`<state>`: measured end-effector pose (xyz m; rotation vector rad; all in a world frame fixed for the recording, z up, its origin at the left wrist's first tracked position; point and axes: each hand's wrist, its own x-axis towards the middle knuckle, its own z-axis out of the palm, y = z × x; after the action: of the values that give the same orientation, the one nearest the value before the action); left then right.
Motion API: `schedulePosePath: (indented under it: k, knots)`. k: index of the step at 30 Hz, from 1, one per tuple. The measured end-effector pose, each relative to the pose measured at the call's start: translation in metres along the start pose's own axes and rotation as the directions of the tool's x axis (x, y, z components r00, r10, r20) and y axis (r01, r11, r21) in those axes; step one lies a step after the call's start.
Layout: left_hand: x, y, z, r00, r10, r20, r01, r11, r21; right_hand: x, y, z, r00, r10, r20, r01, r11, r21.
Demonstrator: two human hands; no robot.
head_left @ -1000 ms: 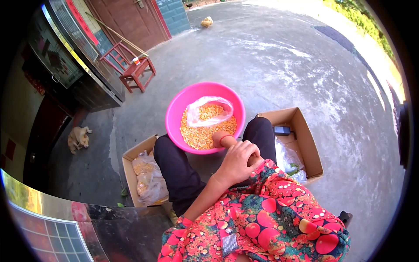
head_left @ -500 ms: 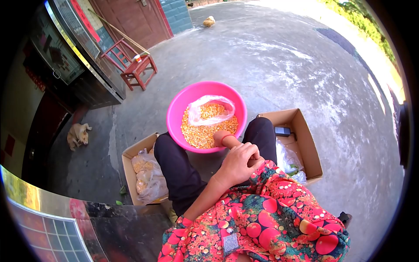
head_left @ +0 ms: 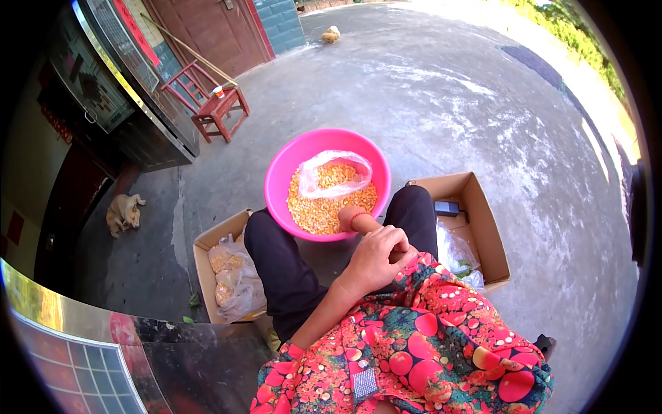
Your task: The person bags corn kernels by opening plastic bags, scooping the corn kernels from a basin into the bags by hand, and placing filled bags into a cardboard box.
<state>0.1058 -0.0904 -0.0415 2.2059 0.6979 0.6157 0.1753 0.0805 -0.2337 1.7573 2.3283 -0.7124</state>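
Note:
A pink basin [head_left: 281,155] stands in front of my knees, with loose yellow corn kernels [head_left: 317,214] spread inside it. On the kernels lies an open clear plastic bag [head_left: 358,178] with more corn in its mouth. My right hand [head_left: 350,217], a red string bracelet at its wrist, reaches over the near rim into the corn; its fingers are hidden from me. Across my right forearm lies my left hand [head_left: 378,252], fingers bent round the edge of the flowered right sleeve [head_left: 429,270].
Left of my legs, a cardboard box [head_left: 207,265] holds bagged corn [head_left: 234,279]. Another cardboard box [head_left: 491,241] on the right contains a dark device [head_left: 447,208] and plastic bags [head_left: 452,252]. A red chair [head_left: 219,107], a lying dog [head_left: 124,212] and a hen [head_left: 331,34] are farther off.

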Motion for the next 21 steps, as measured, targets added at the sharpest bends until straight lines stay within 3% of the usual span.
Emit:
schedulePosePath:
  k: [2,3,5,8,12,14,18,20,21]
  knots:
    - [-0.001,0.000,0.006,0.978,0.105,-0.180,-0.089,0.992,0.093,0.004,0.001,0.002,0.999,0.016,0.029,-0.017,1.000,0.007]
    - [0.000,-0.003,0.008,0.978,0.104,-0.181,-0.088,0.992,0.094,0.008,0.002,0.005,0.999,0.015,0.029,-0.015,1.000,0.007]
    - [0.001,-0.013,0.012,0.916,0.283,-0.284,-0.191,0.931,0.312,0.017,0.007,0.013,1.000,0.016,0.022,-0.016,1.000,0.001]
    - [0.004,-0.012,0.007,0.955,0.185,-0.230,-0.141,0.970,0.196,0.070,0.041,0.064,0.999,0.044,0.022,-0.043,0.998,-0.041]
    - [0.003,-0.009,0.003,0.985,0.092,-0.148,-0.082,0.994,0.068,0.013,0.007,0.015,0.996,0.076,-0.056,-0.078,0.996,-0.032]
    - [0.002,-0.010,0.004,0.988,0.089,-0.130,-0.086,0.996,0.033,0.009,0.005,0.006,0.999,0.022,0.044,-0.024,0.998,0.055]
    - [0.001,-0.004,0.009,0.983,0.057,-0.176,-0.047,0.997,0.057,0.010,0.003,0.004,0.995,0.042,0.086,-0.045,0.999,0.025]
    - [0.002,-0.007,0.013,0.907,0.229,-0.354,-0.134,0.952,0.274,0.013,0.006,0.011,0.999,0.043,0.021,-0.044,0.999,0.025]
    - [0.002,-0.009,0.013,0.906,0.230,-0.354,-0.134,0.952,0.275,0.018,0.010,0.018,0.999,0.042,0.021,-0.043,0.999,0.025]
